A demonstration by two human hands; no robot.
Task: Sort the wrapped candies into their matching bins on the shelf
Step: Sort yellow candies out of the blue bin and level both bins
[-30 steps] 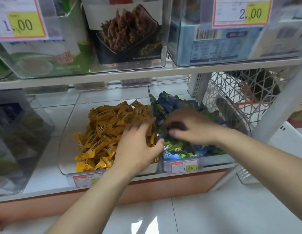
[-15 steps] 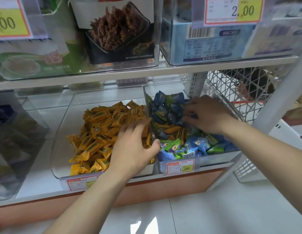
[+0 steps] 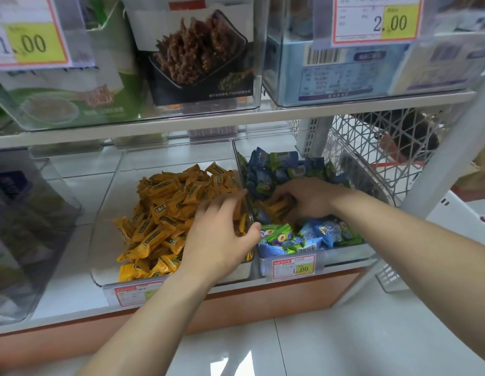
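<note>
Few strays left, seemingly. Has drawn right hand (image 3: 309, 199) forward in blue bin (image 3: 344, 255), gripping misplaced yellow candies (image 3: 278, 207). Keeps left hand (image 3: 219, 237) loose, empty, over yellow bin (image 3: 105, 229).

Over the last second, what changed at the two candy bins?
The right hand swung to the back of the blue-and-green candy bin, then came forward to its middle, where its fingers now curl over stray yellow candies. The left hand stayed open over the right edge of the yellow candy pile. The bins stayed put.
</note>
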